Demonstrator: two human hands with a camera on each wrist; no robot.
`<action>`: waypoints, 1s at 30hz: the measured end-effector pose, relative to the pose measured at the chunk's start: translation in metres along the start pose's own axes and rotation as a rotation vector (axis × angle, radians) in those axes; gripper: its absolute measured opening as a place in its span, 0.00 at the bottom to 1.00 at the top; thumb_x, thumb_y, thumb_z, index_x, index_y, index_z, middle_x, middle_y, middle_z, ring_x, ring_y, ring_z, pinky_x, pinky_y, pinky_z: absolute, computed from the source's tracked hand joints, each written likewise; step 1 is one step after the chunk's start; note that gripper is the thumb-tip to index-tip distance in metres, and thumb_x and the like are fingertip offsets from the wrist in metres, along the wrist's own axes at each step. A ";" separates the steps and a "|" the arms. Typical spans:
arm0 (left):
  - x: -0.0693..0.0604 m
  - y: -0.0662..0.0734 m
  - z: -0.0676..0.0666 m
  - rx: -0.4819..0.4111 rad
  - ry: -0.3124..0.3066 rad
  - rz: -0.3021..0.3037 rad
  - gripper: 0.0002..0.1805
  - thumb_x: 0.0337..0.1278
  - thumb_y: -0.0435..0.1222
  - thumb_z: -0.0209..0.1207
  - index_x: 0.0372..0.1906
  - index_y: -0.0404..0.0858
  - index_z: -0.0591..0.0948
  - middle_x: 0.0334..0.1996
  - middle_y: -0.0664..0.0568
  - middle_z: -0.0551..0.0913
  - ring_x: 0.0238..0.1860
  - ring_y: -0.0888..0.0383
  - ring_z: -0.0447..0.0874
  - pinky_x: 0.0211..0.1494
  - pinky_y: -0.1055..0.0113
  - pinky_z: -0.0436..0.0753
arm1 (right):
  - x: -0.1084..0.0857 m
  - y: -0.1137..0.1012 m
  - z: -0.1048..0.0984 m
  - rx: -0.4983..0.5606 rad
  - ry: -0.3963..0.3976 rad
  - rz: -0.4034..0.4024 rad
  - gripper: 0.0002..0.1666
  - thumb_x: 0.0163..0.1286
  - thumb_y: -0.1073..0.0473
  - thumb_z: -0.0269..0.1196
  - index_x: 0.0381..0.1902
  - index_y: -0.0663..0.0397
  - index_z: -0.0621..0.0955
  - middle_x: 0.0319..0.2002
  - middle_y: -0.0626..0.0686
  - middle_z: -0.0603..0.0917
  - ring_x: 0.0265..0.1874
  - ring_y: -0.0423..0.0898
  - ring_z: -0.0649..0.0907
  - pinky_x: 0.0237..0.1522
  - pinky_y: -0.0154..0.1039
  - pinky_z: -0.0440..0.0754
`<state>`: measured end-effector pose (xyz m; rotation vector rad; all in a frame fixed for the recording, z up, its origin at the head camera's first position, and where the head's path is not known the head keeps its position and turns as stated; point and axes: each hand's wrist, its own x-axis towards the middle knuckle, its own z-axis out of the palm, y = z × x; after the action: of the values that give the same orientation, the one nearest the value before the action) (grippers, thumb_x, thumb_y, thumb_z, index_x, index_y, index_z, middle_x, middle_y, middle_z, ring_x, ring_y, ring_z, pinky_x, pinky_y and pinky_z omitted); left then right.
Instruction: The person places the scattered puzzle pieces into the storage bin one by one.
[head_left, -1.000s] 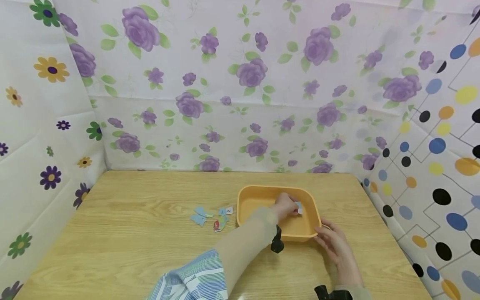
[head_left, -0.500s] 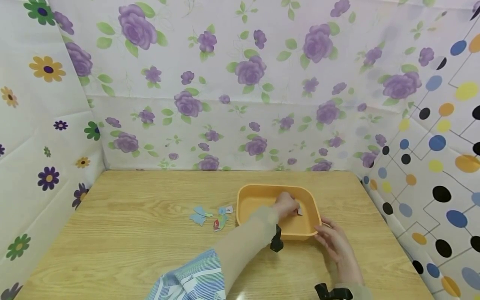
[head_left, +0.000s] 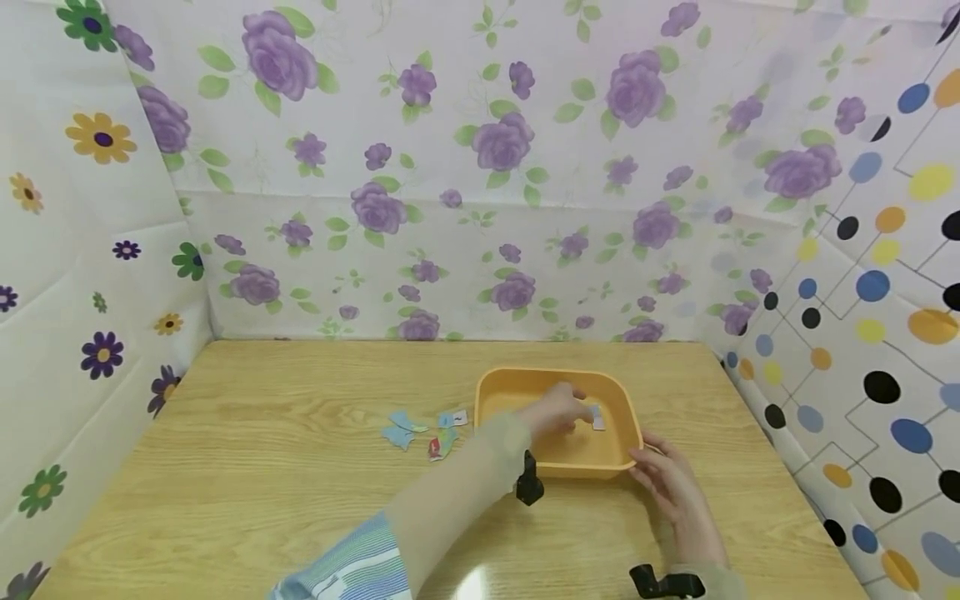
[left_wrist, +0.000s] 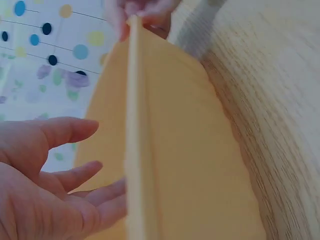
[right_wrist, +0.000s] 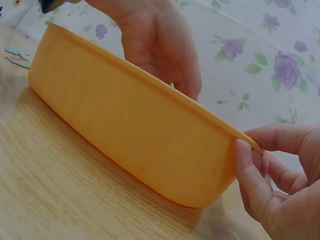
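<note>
Inside the orange tray point(head_left: 517, 473), my left hand point(head_left: 558, 408) hovers with its fingers spread and nothing in them. Just right of its fingertips a small light-blue and white piece point(head_left: 597, 418) lies on the tray floor. The left wrist view has the left hand point(left_wrist: 55, 185) behind the tray wall point(left_wrist: 185, 135), fingers parted. My right hand point(head_left: 678, 492) grips the tray's front right corner; in the right wrist view the right hand point(right_wrist: 285, 175) pinches the rim between thumb and fingers.
Left of the tray on the wooden table point(head_left: 262, 467) lie blue pieces point(head_left: 399, 433), a blue and white piece point(head_left: 452, 419) and a red and green piece point(head_left: 441, 446). A flowered cloth point(head_left: 450, 250) hangs behind, a dotted cloth point(head_left: 870, 375) on the right.
My left hand has let go of the small piece, opened its fingers and moved a little left. The piece shows more fully on the tray floor. My right hand stays at the corner.
</note>
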<state>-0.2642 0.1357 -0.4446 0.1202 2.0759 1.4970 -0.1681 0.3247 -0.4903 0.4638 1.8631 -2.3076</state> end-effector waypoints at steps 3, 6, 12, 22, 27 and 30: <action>-0.011 -0.002 -0.013 0.029 -0.029 0.042 0.32 0.57 0.30 0.62 0.68 0.33 0.70 0.64 0.37 0.73 0.56 0.41 0.79 0.59 0.49 0.80 | 0.000 0.001 0.000 -0.015 0.001 0.004 0.24 0.70 0.67 0.56 0.61 0.53 0.65 0.40 0.42 0.82 0.37 0.35 0.83 0.40 0.24 0.83; -0.021 -0.004 -0.028 0.093 -0.023 0.109 0.31 0.58 0.33 0.63 0.68 0.35 0.70 0.66 0.36 0.70 0.61 0.40 0.75 0.60 0.50 0.80 | 0.000 0.000 -0.002 -0.031 0.001 0.003 0.27 0.71 0.66 0.56 0.65 0.56 0.62 0.40 0.41 0.82 0.37 0.34 0.83 0.41 0.24 0.83; -0.050 -0.010 -0.062 0.144 0.069 0.220 0.30 0.62 0.35 0.62 0.69 0.37 0.70 0.68 0.39 0.70 0.64 0.42 0.72 0.62 0.51 0.78 | 0.000 0.001 -0.002 -0.034 -0.011 0.012 0.29 0.72 0.66 0.56 0.67 0.56 0.61 0.40 0.39 0.82 0.37 0.34 0.83 0.41 0.24 0.83; -0.109 -0.033 -0.126 0.128 0.323 0.317 0.33 0.60 0.36 0.63 0.70 0.37 0.68 0.67 0.38 0.71 0.60 0.41 0.77 0.56 0.50 0.83 | 0.000 0.001 0.001 0.004 -0.026 0.011 0.20 0.71 0.67 0.56 0.56 0.47 0.67 0.39 0.40 0.82 0.37 0.34 0.83 0.40 0.25 0.83; -0.135 -0.056 -0.153 0.013 0.482 0.267 0.33 0.59 0.35 0.63 0.70 0.36 0.68 0.67 0.38 0.71 0.63 0.38 0.73 0.60 0.47 0.80 | 0.000 0.003 0.001 0.031 -0.041 -0.003 0.16 0.71 0.67 0.57 0.50 0.41 0.72 0.38 0.40 0.83 0.36 0.34 0.83 0.39 0.24 0.83; -0.146 -0.074 -0.161 -0.048 0.520 0.249 0.34 0.60 0.34 0.62 0.70 0.34 0.66 0.68 0.36 0.69 0.65 0.37 0.69 0.63 0.45 0.77 | 0.000 0.003 0.000 0.040 -0.043 -0.005 0.16 0.71 0.67 0.57 0.49 0.41 0.72 0.37 0.40 0.83 0.35 0.34 0.83 0.38 0.24 0.83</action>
<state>-0.2037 -0.0841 -0.4194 -0.0367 2.4979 1.8813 -0.1666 0.3244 -0.4934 0.4108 1.8043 -2.3425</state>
